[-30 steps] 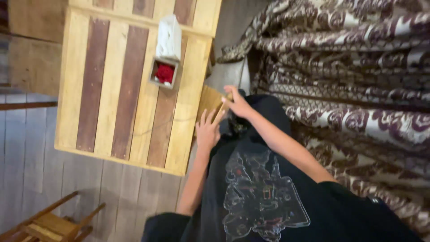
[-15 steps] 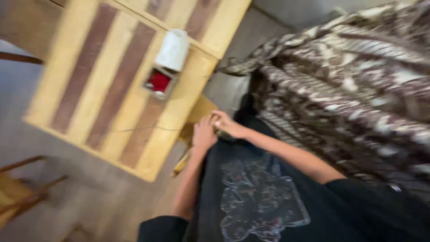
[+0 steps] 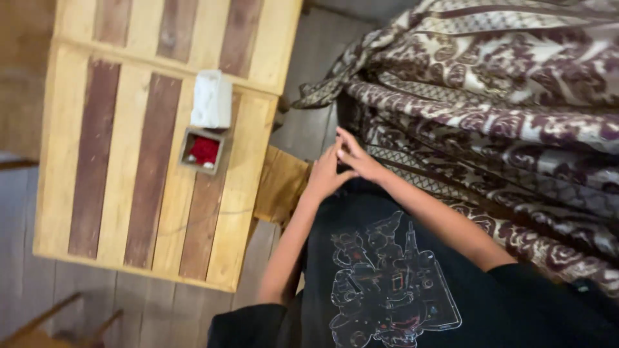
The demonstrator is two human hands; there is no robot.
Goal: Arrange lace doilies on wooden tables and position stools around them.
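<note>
Both hands shifted right since earlier frame, now at frame centre. Left hand (image 3: 322, 175) and right hand (image 3: 356, 160) pressed together, fingers touching, nothing visibly gripped. Patterned cloth (image 3: 490, 109) at 2 o'clock, beside right hand. Slatted wooden table (image 3: 97, 161) at 9 o'clock, bearing white tissue holder (image 3: 207, 122).

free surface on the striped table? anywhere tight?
The striped wooden table is bare left of the small wooden box and white tissue pack, and below them to its near edge. Tight spot: left hand and right hand touch, squeezed between patterned cloth and black shirt.
</note>
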